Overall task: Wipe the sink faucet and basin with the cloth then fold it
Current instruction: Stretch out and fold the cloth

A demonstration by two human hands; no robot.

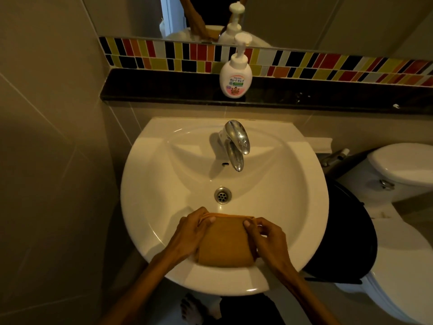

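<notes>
Over the near rim of the basin [164,184] both hands, left [192,233] and right [267,238], pinched the cloth [225,245], already folded small, so wiping looked finished and only final folding remained.

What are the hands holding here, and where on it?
Both hold the folded cloth: left hand pinches its far left corner, right hand its far right corner.

My left hand [191,233]: fingers curled, thumb pinching. My right hand [266,235]: same pinch. Both forearms extended forward, converging.
</notes>
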